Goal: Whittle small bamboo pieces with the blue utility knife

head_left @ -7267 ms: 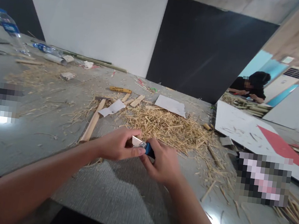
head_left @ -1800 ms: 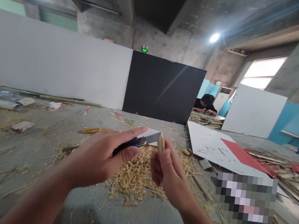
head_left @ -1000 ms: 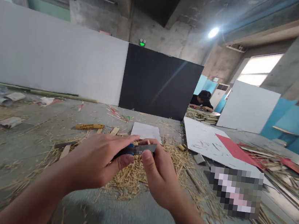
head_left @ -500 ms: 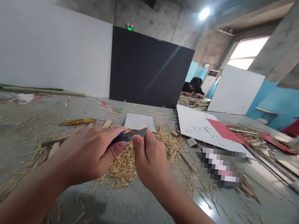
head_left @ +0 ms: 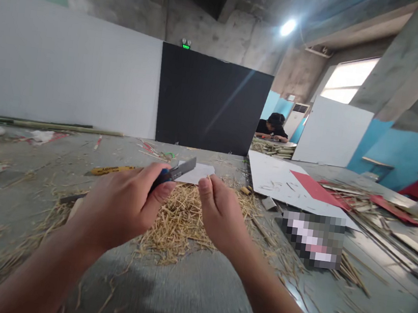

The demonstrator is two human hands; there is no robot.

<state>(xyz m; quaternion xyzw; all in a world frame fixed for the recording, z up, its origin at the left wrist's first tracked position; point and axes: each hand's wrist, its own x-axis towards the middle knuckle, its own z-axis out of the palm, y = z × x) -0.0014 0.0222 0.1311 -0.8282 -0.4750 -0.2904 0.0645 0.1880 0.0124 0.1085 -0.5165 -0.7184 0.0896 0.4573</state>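
Head view: here's the left hand [head_left: 122, 201] wrapped snugly round a knife [head_left: 173, 174], fingers over the top of the dark blue handle, thumb pressed along the near side. The blade [head_left: 186, 168] slants up and away to the right, its long axis aimed past the thumb side of the right hand [head_left: 220, 212], and that's the relation to watch: the tip stops just left of the right fingertips and a little higher in view, near but not touching, a small gap in between. The right hand is curled in a tight pinch, thumb against forefinger, and a pale piece [head_left: 209, 177] seems to peek out at the top; the rest hides in the fist, so its length and lie can't be told. Of the two, the left owns the knife, the right owns the piece, and both sit above a loose heap of shavings [head_left: 174, 231] on the table [head_left: 183, 297]. Paper [head_left: 199, 172] lies flat just beyond, a yellow stick [head_left: 110, 170] off past the left hand, a white board [head_left: 273, 178] out to the right. Containers? None to make out around the hands; the shavings lie loose.
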